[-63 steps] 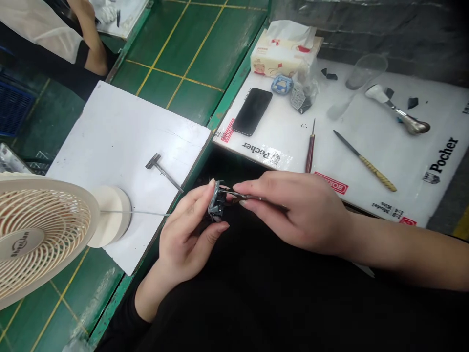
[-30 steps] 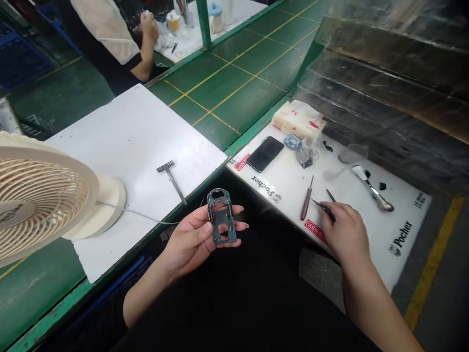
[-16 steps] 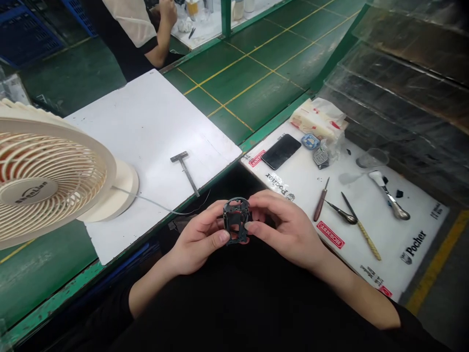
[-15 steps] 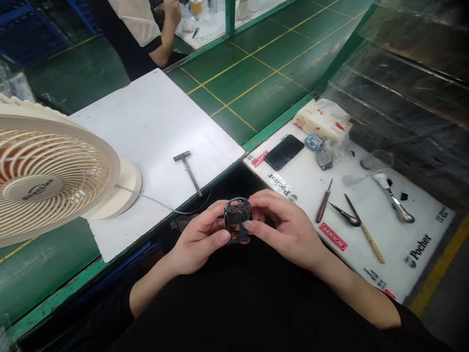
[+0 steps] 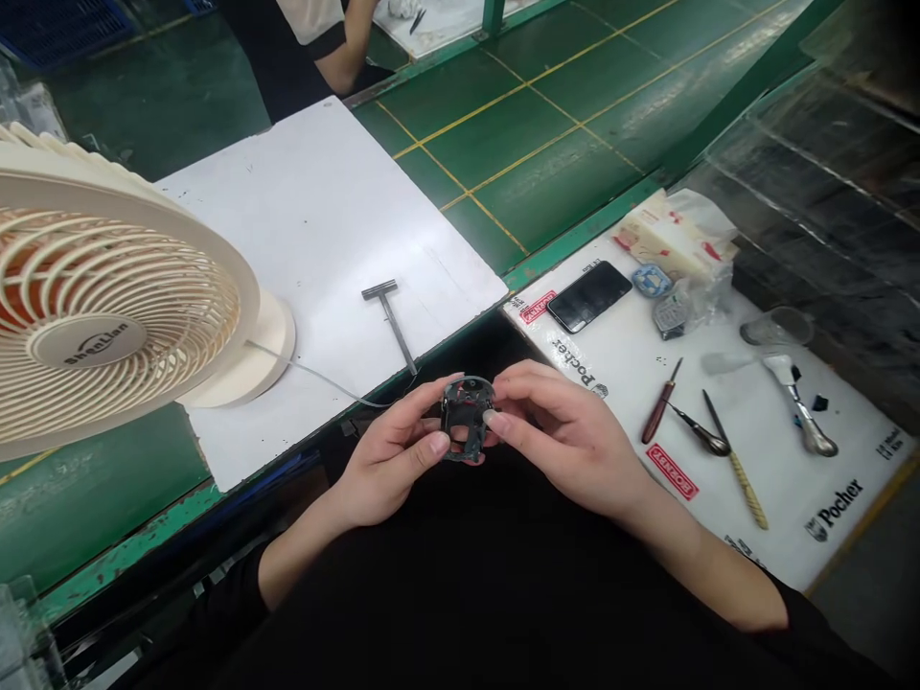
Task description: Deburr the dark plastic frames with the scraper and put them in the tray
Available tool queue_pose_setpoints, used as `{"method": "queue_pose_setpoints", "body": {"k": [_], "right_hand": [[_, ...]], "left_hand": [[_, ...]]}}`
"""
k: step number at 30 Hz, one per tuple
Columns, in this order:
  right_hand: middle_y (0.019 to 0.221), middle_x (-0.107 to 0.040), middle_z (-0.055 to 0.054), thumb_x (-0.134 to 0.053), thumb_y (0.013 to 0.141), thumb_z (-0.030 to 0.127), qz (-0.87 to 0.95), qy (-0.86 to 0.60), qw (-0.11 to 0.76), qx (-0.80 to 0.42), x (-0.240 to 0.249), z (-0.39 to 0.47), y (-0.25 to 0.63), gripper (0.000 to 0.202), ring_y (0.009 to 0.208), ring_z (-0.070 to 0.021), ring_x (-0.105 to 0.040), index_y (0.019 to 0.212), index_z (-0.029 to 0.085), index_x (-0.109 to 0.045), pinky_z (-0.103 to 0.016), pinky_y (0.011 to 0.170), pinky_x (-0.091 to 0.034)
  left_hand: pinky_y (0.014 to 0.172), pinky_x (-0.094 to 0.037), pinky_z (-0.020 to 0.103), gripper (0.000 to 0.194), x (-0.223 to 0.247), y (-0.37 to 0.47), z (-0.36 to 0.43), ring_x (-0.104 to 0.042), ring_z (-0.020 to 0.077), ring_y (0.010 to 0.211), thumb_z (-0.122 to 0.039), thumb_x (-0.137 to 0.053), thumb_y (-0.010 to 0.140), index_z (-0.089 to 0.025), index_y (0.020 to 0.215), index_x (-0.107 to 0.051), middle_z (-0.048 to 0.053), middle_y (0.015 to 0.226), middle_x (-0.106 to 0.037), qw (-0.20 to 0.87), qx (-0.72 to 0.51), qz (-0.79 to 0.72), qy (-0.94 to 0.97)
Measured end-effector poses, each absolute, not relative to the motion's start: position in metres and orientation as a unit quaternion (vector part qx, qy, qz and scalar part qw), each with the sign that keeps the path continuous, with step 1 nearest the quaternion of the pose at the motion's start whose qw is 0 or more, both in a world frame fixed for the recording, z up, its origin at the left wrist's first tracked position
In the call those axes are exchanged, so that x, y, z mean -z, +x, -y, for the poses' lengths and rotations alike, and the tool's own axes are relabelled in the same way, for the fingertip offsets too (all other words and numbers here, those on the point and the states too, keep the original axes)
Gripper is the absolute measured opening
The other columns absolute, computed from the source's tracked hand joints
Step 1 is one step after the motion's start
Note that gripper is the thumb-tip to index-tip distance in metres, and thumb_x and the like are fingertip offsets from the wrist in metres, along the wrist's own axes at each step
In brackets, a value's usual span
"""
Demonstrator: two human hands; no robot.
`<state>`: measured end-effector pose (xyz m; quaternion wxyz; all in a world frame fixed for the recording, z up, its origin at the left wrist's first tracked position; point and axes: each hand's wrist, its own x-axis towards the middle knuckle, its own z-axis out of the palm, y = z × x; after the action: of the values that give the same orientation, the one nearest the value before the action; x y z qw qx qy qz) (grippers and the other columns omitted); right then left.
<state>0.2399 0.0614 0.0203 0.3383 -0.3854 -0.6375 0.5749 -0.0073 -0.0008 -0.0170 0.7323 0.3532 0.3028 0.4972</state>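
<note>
A small black frame-like part [image 5: 467,407] with a rounded top and an open middle is held up in front of my body. My left hand [image 5: 392,455] grips its left side, thumb in front and fingers behind. On its right side, my right hand [image 5: 564,436] pinches the edge between thumb and fingers. Some fingertips behind the part are hidden. Beyond my hands, a dark grey T-shaped piece [image 5: 395,326] lies on the white board [image 5: 287,230].
At left a beige fan [image 5: 107,316] stands on the board, its cord [image 5: 323,376] trailing toward me. On the right table lie a phone [image 5: 589,295], a red-handled tool [image 5: 659,407], a yellow-handled tool [image 5: 747,489], a silver-handled brush [image 5: 801,407] and a tissue pack [image 5: 672,235]. A person's arm [image 5: 349,57] shows beyond.
The camera view has shifted, so the surroundings sit further right. The black part is tilted slightly differently; both hands keep hold of it.
</note>
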Motion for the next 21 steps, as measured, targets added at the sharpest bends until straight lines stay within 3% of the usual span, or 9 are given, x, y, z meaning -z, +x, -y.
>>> {"method": "queue_pose_setpoints", "body": {"k": [5, 12, 16, 18, 21], "right_hand": [[0.119, -0.078, -0.007, -0.081, 0.113, 0.028, 0.680, -0.396, 0.343, -0.514, -0.023, -0.063, 0.244, 0.010, 0.091, -0.0196, -0.074, 0.121, 0.025, -0.086, -0.037, 0.077, -0.064], [0.116, -0.079, -0.005, -0.083, 0.113, 0.028, 0.713, -0.387, 0.344, -0.473, -0.023, -0.063, 0.252, 0.011, 0.089, -0.0175, -0.073, 0.122, 0.025, -0.087, -0.033, 0.076, -0.063], [0.141, -0.077, -0.009, -0.081, 0.115, 0.033, 0.675, -0.393, 0.381, -0.495, -0.009, -0.069, 0.254, 0.029, 0.091, -0.0172, -0.072, 0.144, 0.030, -0.085, -0.035, 0.079, -0.064], [0.151, -0.076, -0.009, -0.081, 0.116, 0.035, 0.658, -0.380, 0.379, -0.529, -0.002, -0.072, 0.254, 0.030, 0.099, -0.0190, -0.075, 0.145, 0.032, -0.086, -0.036, 0.085, -0.066], [0.123, -0.085, -0.007, -0.086, 0.113, 0.041, 0.586, -0.374, 0.364, -0.620, 0.007, -0.074, 0.251, 0.017, 0.103, -0.0226, -0.080, 0.123, 0.029, -0.092, -0.036, 0.089, -0.068]], "left_hand": [[0.095, -0.080, 0.044, 0.047, 0.015, -0.005, -0.006, -0.088, 0.0288, 0.115, -0.030, -0.080, 0.115, -0.037, 0.161, -0.079, 0.011, 0.136, -0.086, 0.756, -0.481, -0.319, 0.309], [0.067, -0.076, 0.033, 0.045, 0.016, 0.004, -0.019, -0.090, 0.0259, 0.085, -0.036, -0.091, 0.107, -0.026, 0.151, -0.085, 0.010, 0.107, -0.088, 0.779, -0.463, -0.359, 0.222], [0.047, -0.066, 0.025, 0.037, 0.016, 0.008, -0.027, -0.083, 0.0211, 0.066, -0.031, -0.090, 0.104, -0.016, 0.138, -0.089, 0.012, 0.105, -0.087, 0.830, -0.394, -0.360, 0.160], [0.042, -0.062, 0.024, 0.031, 0.016, 0.010, -0.028, -0.079, 0.0189, 0.060, -0.027, -0.088, 0.101, -0.013, 0.129, -0.089, 0.014, 0.108, -0.087, 0.860, -0.348, -0.348, 0.139], [0.047, -0.066, 0.026, 0.026, 0.015, 0.016, -0.027, -0.084, 0.0236, 0.066, -0.023, -0.086, 0.099, -0.014, 0.123, -0.088, 0.017, 0.110, -0.089, 0.893, -0.296, -0.319, 0.117]]}}
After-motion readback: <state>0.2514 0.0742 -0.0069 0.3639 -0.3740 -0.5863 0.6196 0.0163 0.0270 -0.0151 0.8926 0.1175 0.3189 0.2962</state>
